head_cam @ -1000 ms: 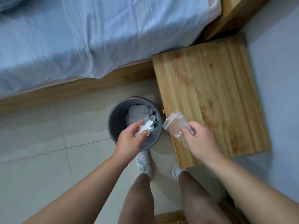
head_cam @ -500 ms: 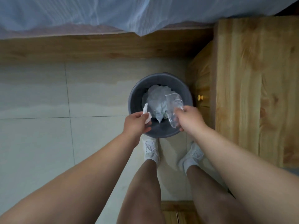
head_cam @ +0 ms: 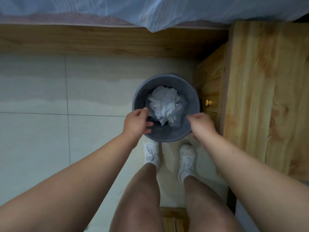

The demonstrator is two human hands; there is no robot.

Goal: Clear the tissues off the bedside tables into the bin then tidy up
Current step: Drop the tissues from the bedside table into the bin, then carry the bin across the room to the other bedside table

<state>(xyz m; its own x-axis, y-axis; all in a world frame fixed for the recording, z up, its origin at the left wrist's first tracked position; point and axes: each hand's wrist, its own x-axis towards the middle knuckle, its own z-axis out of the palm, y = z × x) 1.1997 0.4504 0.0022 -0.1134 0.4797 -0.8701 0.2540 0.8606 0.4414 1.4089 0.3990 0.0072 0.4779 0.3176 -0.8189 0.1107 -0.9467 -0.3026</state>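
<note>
Above the grey bin [head_cam: 167, 138], which stands on the tiled floor [head_cam: 50, 131] just beside the wooden bedside table [head_cam: 267, 97], we hold our hands apart at its near rim. Our left hand [head_cam: 137, 122] hangs slack-fingered and empty; our right hand [head_cam: 201, 124] curls downward, its grasp hidden from us. Crumpled white tissues [head_cam: 162, 104] fill the bin's middle.

Clear bin [head_cam: 141, 97] mouth (bedside table [head_cam: 267, 97] just right)

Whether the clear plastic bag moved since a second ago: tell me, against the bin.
Yes. From over the bedside table's edge, right of the bin, the clear plastic bag went leftward into the bin, onto the tissues.
</note>
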